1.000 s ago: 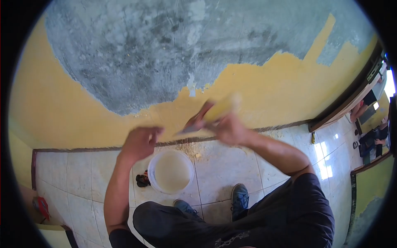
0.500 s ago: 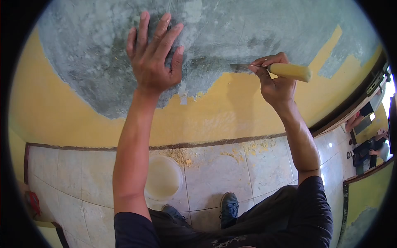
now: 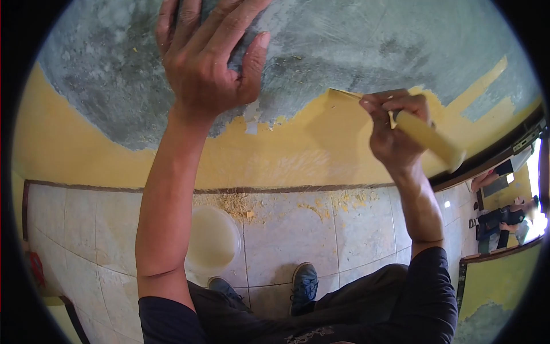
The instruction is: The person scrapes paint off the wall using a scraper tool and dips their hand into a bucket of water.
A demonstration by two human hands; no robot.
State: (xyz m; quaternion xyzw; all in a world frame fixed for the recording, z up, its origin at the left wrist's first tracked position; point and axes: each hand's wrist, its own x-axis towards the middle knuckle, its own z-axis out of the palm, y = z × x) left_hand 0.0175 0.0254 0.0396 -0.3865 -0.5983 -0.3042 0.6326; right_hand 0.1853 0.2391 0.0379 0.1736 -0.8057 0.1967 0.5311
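Observation:
My left hand (image 3: 209,71) lies against the bare grey part of the wall (image 3: 338,46), fingers spread, their tips partly cut off by the upper frame edge. My right hand (image 3: 395,126) is closed around a putty knife (image 3: 432,142) with a pale yellow handle. The thin blade points left, its tip at the ragged border between the grey surface and the yellow paint (image 3: 281,160). Seen nearly edge-on, the blade appears to touch the wall there. A small pale patch (image 3: 251,125) shows on that border below my left hand.
Paint flakes (image 3: 236,203) litter the tiled floor (image 3: 292,243) along the wall's foot. A round pale bucket (image 3: 237,232) stands beside my left forearm, near my shoes (image 3: 304,286). Other people (image 3: 504,221) are visible through an opening at far right. Something red (image 3: 36,268) lies far left.
My right hand has shifted slightly right and down and turned the putty knife, so its handle now slants downward. My left hand appears larger and higher in view, still spread on the wall.

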